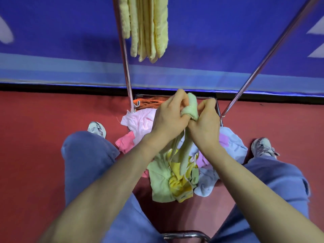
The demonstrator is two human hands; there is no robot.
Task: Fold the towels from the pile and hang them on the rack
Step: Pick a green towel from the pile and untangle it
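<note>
Pinching green towel between both hands' grip, above pile

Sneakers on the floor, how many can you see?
2. One white sneaker lies left of the towel pile, partly hidden behind the left knee; the other white sneaker lies right of the pile. None seems hidden.

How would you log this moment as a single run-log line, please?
left hand, right hand: grip light green towel | pile: underneath | rack: yellow towels hung
</note>
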